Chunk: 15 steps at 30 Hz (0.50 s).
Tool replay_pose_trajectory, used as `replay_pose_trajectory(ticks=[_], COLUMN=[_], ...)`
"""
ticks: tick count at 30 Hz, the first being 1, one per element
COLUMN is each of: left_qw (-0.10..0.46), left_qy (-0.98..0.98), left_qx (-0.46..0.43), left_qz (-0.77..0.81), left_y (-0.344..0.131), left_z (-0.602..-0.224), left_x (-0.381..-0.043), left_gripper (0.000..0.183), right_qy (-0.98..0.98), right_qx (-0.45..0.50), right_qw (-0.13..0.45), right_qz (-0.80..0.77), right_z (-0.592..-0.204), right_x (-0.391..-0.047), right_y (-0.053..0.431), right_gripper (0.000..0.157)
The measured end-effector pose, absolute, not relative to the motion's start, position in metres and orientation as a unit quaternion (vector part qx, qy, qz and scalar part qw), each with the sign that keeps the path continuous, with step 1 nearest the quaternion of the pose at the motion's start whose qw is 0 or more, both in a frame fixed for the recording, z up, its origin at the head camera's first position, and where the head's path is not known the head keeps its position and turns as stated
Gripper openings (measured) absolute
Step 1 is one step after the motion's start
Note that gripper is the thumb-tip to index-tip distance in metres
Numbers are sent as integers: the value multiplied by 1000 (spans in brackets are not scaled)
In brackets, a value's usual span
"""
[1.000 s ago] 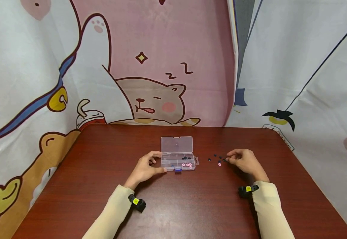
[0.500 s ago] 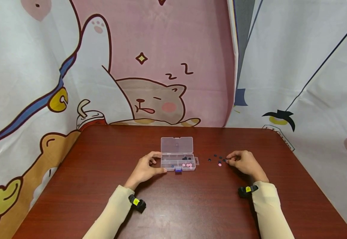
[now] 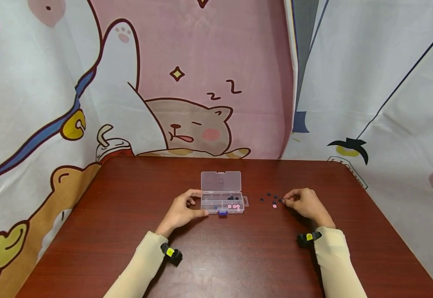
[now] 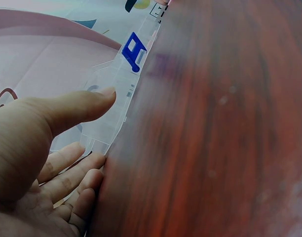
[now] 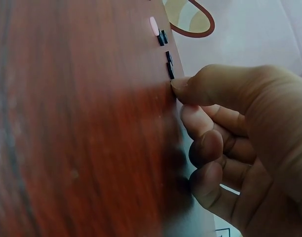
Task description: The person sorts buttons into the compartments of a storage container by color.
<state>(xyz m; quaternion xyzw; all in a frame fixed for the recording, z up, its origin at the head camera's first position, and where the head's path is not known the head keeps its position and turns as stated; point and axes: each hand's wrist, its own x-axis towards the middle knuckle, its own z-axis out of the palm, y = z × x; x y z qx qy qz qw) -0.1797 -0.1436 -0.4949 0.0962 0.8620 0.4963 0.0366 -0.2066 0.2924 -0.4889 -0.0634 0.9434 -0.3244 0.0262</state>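
A clear plastic compartment box (image 3: 213, 203) stands with its lid (image 3: 221, 182) raised and its blue latch (image 3: 222, 213) toward me. My left hand (image 3: 180, 210) grips the box's left end, thumb at the front corner and index finger at the back. Several black discs and pink discs (image 3: 234, 206), button-like, lie in the compartments. To the right, several black discs (image 3: 269, 194) and one pink disc (image 3: 274, 206) are scattered on the table. My right hand (image 3: 306, 203) rests beside them, thumb tip at the nearest black disc (image 5: 170, 70). A small gap shows between thumb and index finger.
The reddish-brown wooden table (image 3: 239, 256) has its far edge just behind the box. A patterned cloth (image 3: 253, 82) hangs beyond it. A clear hanging tab (image 3: 245, 201) sticks out from the box's right end. Each wrist wears a black camera (image 3: 171, 253).
The right fingertips have drawn back very slightly from the nearest black disc, which shows more plainly. The left hand and the box stay put.
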Motion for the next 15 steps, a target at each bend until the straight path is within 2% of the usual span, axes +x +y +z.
replay_pose_trajectory(ticks=[15], left_qw=[31], left_qy=[862], left_qx=[98], left_qz=[496], left_y=[-143], left_z=[-495], left_x=[-179], left_gripper=[65], right_qy=[945], right_qx=[-59], right_qw=[21], right_qz=[-321], right_z=[-488], right_x=[-206], right_y=[293], right_gripper=[10])
